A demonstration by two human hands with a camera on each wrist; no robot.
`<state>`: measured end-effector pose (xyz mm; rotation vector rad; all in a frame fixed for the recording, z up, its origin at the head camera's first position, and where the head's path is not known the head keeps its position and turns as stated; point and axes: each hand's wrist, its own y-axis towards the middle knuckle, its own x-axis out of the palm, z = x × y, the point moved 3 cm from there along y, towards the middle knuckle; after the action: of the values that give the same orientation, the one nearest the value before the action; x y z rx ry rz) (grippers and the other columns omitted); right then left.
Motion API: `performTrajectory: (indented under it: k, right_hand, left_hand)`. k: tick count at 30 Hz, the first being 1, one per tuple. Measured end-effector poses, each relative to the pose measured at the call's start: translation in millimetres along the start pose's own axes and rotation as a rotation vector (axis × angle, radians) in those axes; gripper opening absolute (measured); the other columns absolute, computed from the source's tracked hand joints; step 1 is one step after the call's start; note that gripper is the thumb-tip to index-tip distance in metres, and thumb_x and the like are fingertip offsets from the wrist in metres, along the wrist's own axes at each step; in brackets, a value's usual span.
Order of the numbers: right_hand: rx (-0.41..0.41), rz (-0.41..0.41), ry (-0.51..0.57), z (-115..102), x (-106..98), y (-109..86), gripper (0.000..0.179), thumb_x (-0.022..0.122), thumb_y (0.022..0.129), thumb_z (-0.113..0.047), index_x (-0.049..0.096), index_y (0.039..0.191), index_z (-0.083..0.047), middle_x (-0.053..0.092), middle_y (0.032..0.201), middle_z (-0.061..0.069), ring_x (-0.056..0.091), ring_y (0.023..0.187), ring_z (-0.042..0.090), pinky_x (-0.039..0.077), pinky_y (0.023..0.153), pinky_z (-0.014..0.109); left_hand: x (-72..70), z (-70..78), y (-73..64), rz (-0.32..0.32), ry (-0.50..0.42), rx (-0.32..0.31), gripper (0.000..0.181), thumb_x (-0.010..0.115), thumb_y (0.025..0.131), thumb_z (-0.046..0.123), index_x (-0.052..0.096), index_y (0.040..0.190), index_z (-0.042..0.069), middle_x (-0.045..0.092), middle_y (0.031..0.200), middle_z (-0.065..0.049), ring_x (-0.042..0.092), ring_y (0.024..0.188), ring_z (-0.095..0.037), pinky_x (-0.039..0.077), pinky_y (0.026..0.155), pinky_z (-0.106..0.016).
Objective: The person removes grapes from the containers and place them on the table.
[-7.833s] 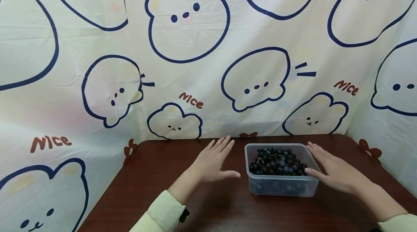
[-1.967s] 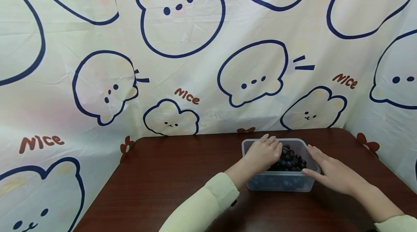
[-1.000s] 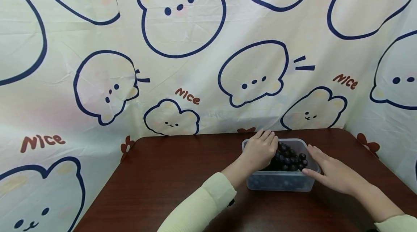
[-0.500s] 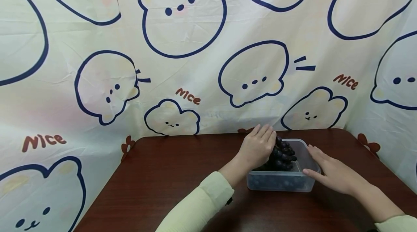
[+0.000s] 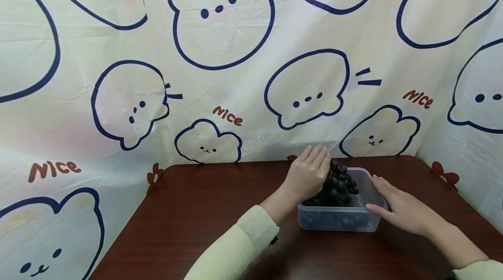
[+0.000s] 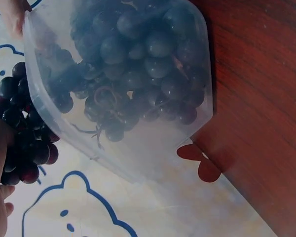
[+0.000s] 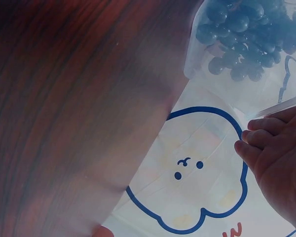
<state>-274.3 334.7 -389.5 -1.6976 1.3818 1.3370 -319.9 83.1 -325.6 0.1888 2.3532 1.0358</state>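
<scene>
A clear plastic container [image 5: 367, 223] stands on the table and holds dark grapes. My left hand [image 5: 306, 177] grips a bunch of grapes [image 5: 338, 184] at the container's left side; its fingertips are partly hidden. In the left wrist view, that held bunch [image 6: 27, 133] hangs outside the rim, while more grapes [image 6: 153, 54] show through the cloudy wall. My right hand [image 5: 408, 210] rests against the container's right rim, its fingers fairly straight and its thumb near the front right corner. Through the bottom right of the container, bare plastic shows.
The dark brown wooden table [image 5: 204, 219] extends left and in front of the container. A pale curtain [image 5: 243, 92] with bear drawings hangs right behind the table's far edge and along both sides.
My left hand has gone from beside the container into it, taken hold of the grapes, then risen slightly up and left with them. My right hand has stayed at the rim.
</scene>
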Motion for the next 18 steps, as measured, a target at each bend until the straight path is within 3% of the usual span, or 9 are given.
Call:
performTrajectory:
  k: [18]
  right_hand:
    - [-0.009,-0.008,0.012,-3,-2,-0.9,0.088,0.058,0.093,-0.051,0.023,0.152,0.004,0.021,0.152,0.032,0.025,0.136,0.052,0.027,0.098,0.07]
  left_hand:
    - [-16.9,-22.4,5.1,0.055,-0.003,-0.018,0.029,0.052,0.096,0.014,0.072,0.115,0.006,0.068,0.117,-0.009,0.062,0.113,-0.021,0.045,0.099,-0.036]
